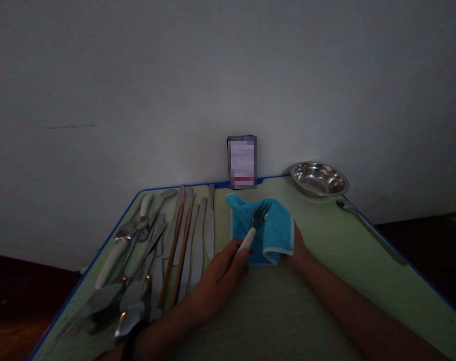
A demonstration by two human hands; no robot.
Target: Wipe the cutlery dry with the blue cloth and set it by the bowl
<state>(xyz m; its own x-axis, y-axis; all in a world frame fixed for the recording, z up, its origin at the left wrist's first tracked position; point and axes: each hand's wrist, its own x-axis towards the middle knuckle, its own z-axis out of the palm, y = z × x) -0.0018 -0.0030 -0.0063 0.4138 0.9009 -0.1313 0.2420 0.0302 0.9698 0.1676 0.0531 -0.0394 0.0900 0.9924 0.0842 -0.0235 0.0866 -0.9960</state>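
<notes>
Steel fork with a white handle [254,227] sits mid-view above the counter [325,311], pale green top, blue edge. Left hand [222,268]: grip wrapped round the handle, tines pointing up and away, probably so the head stays free of the fingers. Head lies in front of a blue terry cloth with white edging [280,225]; looks like contact, can't confirm. Right hand [298,245] is behind the cloth, likely backing it up. Fingers hidden, so can't tell what that grip is doing.

Left of the hands: flat silver table knives [208,225] and brown wooden chopsticks [184,245] lie roughly parallel, presumably for easy pick-up. Farther left, metal spoons and forks [105,297] overlap in a looser heap.

Right side: long-handled metal spoon [370,227] along the edge, near a shiny round steel bowl [331,175] at the back corner. Dark-framed phone-like screen [243,160] stands upright at the grey wall [212,75], apparently propped to face the person.
</notes>
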